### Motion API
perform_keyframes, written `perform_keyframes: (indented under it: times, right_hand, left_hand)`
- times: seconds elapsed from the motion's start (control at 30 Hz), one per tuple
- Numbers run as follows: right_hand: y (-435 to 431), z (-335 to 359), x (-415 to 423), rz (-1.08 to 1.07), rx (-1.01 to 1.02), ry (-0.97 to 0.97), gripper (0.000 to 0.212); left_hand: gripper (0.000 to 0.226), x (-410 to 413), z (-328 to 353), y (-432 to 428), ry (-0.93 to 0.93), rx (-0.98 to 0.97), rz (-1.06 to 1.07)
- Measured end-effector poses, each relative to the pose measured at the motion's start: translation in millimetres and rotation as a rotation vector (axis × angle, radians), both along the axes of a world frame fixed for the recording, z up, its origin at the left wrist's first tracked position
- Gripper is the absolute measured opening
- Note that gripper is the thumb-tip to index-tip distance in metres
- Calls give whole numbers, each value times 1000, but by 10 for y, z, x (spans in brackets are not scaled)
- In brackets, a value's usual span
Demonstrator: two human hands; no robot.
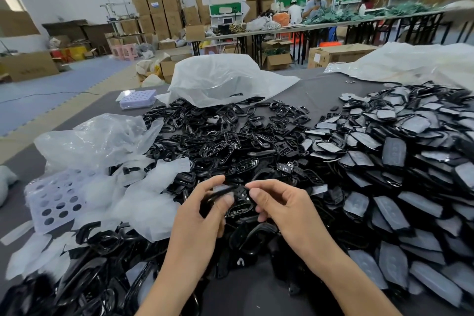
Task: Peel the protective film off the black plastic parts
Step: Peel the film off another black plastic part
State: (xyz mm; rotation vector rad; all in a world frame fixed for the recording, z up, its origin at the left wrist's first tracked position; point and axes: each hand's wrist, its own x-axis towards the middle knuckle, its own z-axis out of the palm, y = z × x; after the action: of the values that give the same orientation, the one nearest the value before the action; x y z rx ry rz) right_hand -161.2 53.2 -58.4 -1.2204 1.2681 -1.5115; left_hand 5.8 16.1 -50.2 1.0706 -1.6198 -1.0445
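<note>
Black plastic part (239,199) is held up between both hands, centre of view, just above the heap of loose black pieces on the grey table (320,90). It reads as a small, thin moulded shell: light, stiff, glossy, so likely slippery and easy to scratch or flex. Grip it by the rims, not the shiny face. Your left hand (202,215) is curled round its left end, thumb on top and fingers underneath. A pale strip under that thumb looks like the film (222,189), thin, soft and clingy. It probably needs a nail at a corner, then a low, steady pull. Your right hand (284,209) is half closed, thumb and forefinger pinching the part's right end, other fingers loosely bent below. You can't tell whether film is between those fingertips. Both wrists come in from the bottom of the view, forearms angled inward, palms facing each other. Film-covered parts (400,151) are piled to your right, and peeled film scraps (146,202) lie to your left.
</note>
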Motion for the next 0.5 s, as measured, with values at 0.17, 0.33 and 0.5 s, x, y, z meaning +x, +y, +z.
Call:
perform_keyframes:
  times: [0.17, 0.33, 0.5]
  right_hand:
    - [11, 9, 49, 57, 30, -37, 15]
    - [7, 29, 55, 44, 10, -57, 17]
    - [20, 30, 58, 105, 44, -146, 21]
  left_hand:
    - [31, -11, -19, 22, 35, 52, -93]
    - [35, -35, 26, 84, 166, 160, -227]
    - [23, -74, 36, 101, 122, 59, -139]
